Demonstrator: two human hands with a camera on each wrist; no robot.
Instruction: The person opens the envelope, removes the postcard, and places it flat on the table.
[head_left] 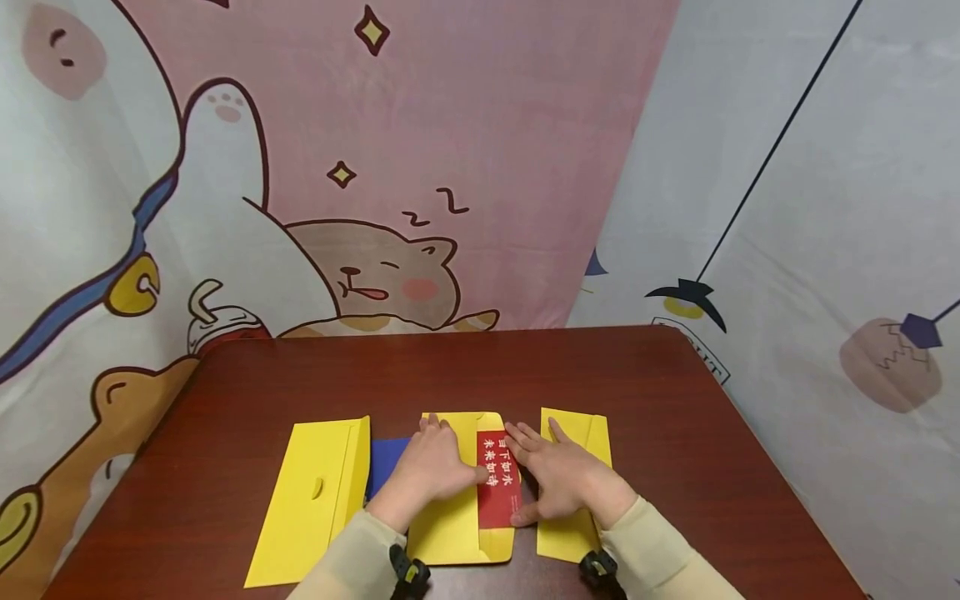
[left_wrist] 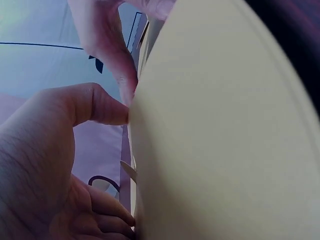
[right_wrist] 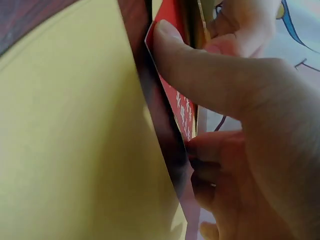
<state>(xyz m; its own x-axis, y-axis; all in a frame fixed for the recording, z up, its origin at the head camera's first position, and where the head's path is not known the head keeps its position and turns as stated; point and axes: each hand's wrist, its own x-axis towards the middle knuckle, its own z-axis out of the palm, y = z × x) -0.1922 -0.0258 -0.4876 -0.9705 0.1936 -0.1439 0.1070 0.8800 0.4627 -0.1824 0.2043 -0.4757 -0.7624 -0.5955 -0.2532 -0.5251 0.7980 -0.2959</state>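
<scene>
A yellow envelope (head_left: 450, 533) lies flat in the middle of the table with its flap spread to the right. Over that flap lies a red card (head_left: 497, 502) with white printed characters, its left end at the envelope's mouth; how much is inside is hidden. My left hand (head_left: 433, 467) rests on the envelope with spread fingers, and its thumb touches the card. My right hand (head_left: 558, 473) holds the card's right end, thumb at the near corner and index finger at the far corner. In the right wrist view, the thumb (right_wrist: 172, 45) lies on the card's red face.
On the left lies another yellow envelope (head_left: 300, 492) with a small tab on it. Something flat and blue (head_left: 386, 460) shows beside the left hand. A third yellow envelope (head_left: 570, 537) lies under the right hand. Behind the brown table (head_left: 450, 367) hangs a cartoon-printed cloth (head_left: 487, 125).
</scene>
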